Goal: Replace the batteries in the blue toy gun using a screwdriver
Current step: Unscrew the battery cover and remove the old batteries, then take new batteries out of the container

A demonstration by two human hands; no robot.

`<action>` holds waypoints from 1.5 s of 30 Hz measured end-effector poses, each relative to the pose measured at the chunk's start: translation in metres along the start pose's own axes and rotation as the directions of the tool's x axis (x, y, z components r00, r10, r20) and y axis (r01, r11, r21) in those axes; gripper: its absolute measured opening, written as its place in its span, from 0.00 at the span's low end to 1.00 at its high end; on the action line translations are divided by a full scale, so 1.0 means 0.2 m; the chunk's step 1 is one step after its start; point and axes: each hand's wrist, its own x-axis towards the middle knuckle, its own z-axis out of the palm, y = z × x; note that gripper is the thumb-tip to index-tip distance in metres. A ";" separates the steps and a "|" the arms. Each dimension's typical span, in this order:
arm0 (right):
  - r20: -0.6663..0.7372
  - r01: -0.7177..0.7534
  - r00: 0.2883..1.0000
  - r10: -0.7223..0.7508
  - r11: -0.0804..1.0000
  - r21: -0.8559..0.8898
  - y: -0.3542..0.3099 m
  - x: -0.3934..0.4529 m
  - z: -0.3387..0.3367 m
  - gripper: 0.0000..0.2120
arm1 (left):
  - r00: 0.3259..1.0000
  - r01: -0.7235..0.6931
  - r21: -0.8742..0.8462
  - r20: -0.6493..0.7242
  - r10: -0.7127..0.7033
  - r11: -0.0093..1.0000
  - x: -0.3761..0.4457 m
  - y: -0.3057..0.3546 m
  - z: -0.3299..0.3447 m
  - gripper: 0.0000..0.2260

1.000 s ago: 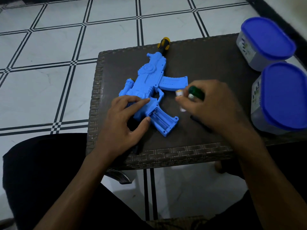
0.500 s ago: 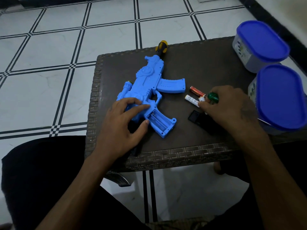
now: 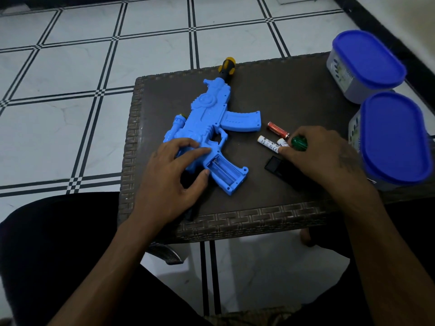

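Observation:
The blue toy gun (image 3: pixel 211 123) lies flat on the dark woven table (image 3: pixel 294 90), its grip's battery compartment (image 3: pixel 223 171) open and empty. My left hand (image 3: pixel 169 180) rests on the gun body, fingers fairly straight, thumb against the grip. My right hand (image 3: pixel 322 156) grips the green screwdriver handle (image 3: pixel 299 143), and its fingertips touch a white battery (image 3: pixel 283 142). A second white battery (image 3: pixel 267 143) and a red battery (image 3: pixel 277 130) lie just beside it. The black compartment cover (image 3: pixel 274 164) lies partly under my right hand.
Two grey containers with blue lids (image 3: pixel 367 62) (image 3: pixel 395 137) stand at the table's right edge, close to my right wrist. A yellow and black tip (image 3: pixel 227 67) sticks out past the gun's far end. Tiled floor surrounds the table.
My right hand moved right, away from the gun. The white batteries it held now lie on the table beside the red one. My left hand stayed on the gun.

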 end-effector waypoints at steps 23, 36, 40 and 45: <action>-0.183 0.073 0.980 -0.076 0.997 -0.020 0.04 0.10 0.02 0.28 | 1.000 0.022 0.010 0.014 -0.022 1.000 0.00 0.00 -0.01 0.18; -0.235 0.130 0.959 -0.158 0.983 -0.130 0.06 0.07 -0.05 0.27 | 0.997 0.052 -0.049 0.061 -0.049 0.997 0.01 0.02 -0.03 0.19; -0.392 0.196 0.888 -0.241 0.969 -0.152 0.07 0.12 -0.17 0.19 | 0.995 0.089 -0.169 0.048 -0.082 0.982 0.06 0.07 -0.05 0.18; -0.465 0.104 0.859 -0.215 0.962 -0.252 0.09 0.24 -0.43 0.17 | 0.997 0.078 -0.223 0.040 -0.071 0.972 0.14 0.13 -0.06 0.16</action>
